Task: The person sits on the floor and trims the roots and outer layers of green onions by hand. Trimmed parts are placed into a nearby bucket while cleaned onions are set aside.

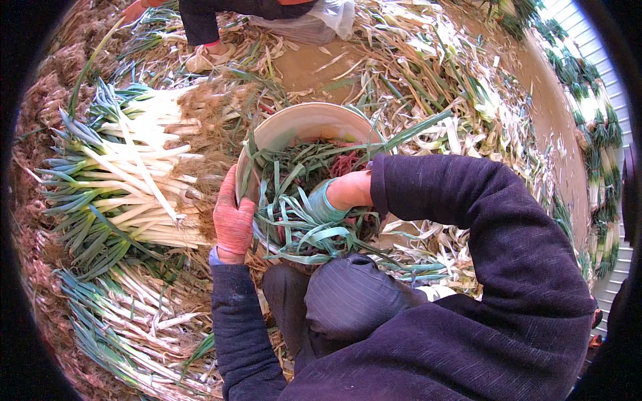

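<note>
A round white bucket [321, 111] is tilted before my knees, with green ribbon-like strips [301, 220] and some red strands [348, 161] inside. My left hand [233, 215], in an orange-red glove, grips the bucket's left side, its fingers along the rim. Down inside the bucket reaches my right hand [326, 201], in a green glove. Its fingers are buried among the strips, so I cannot see whether they hold any. One long green strip [419, 131] sticks out over the right rim.
Left of the bucket lies a heap of peeled green onions [145, 170], with unpeeled ones [135, 331] below it. Dry leaves and husks [451, 90] cover the ground at right. Bundled onions [599, 150] line the far right. Another person's leg [200, 25] and hand [134, 11] are at the top.
</note>
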Demonstrator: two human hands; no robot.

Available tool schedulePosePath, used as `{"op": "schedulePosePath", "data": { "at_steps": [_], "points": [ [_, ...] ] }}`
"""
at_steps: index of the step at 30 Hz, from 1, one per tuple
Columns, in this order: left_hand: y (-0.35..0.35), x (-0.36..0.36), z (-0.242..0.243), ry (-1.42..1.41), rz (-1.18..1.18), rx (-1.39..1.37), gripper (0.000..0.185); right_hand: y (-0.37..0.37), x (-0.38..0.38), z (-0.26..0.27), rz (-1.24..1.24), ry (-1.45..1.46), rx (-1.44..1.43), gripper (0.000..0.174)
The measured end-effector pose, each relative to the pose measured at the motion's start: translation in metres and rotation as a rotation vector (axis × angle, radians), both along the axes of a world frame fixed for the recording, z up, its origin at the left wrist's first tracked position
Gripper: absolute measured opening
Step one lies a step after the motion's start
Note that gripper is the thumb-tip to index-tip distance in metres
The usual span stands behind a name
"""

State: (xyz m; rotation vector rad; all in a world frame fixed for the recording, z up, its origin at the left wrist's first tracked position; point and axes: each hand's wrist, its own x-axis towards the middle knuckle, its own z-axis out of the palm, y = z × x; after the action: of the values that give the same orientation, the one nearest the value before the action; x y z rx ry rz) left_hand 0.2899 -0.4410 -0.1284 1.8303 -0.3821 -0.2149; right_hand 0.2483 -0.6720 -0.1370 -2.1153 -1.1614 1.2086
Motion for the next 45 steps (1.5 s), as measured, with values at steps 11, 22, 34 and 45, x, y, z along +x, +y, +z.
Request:
{"op": "schedulePosePath", "data": {
  "at_steps": [11, 22, 34, 45],
  "points": [
    [-0.004, 0.008, 0.0, 0.049, 0.01, -0.064, 0.063, 0.032, 0.117, 0.002, -0.288, -0.305, 0.099, 0.027],
    [-0.004, 0.015, 0.008, -0.064, -0.031, 0.143, 0.062, 0.002, 0.043, -0.273, -0.029, -0.502, 0.058, 0.025],
    [-0.005, 0.01, 0.014, -0.141, 0.012, 0.215, 0.059, -0.013, 0.001, -0.058, 0.051, -0.79, -0.145, 0.025],
    [-0.005, 0.006, 0.013, -0.114, 0.057, 0.161, 0.058, 0.025, 0.049, -0.031, -0.223, -0.399, -0.264, 0.043]
  ]
}}
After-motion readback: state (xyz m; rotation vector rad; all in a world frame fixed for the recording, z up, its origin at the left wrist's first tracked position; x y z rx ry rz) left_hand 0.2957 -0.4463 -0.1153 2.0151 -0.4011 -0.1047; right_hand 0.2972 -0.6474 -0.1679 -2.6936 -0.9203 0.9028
